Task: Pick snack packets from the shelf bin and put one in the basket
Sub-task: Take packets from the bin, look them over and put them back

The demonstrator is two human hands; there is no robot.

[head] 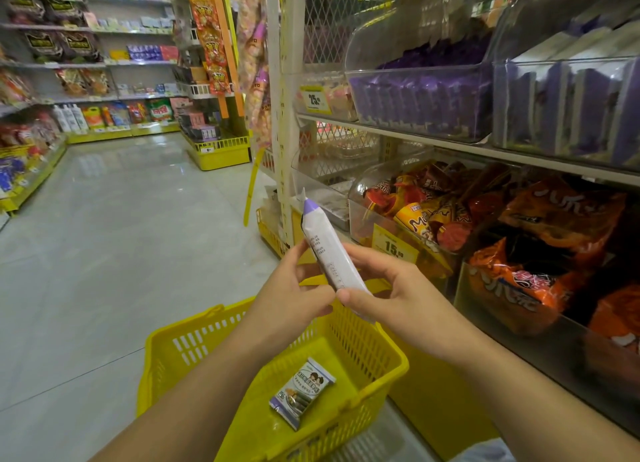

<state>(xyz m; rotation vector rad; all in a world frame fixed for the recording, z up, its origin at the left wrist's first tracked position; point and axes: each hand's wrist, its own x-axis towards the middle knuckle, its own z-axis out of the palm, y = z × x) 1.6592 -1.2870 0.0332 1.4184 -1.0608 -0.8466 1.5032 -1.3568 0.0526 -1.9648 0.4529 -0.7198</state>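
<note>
One wide camera sits on the person's head. It looks forward and down, close above the basket point(162, 368), with the shelf point(450, 142) on its right.

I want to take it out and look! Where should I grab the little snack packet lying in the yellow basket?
Come straight down from above: the walls of the yellow basket block the sides. The little snack packet lies flat on the basket floor, so pinch across its narrow width, gripping both long edges.
</note>
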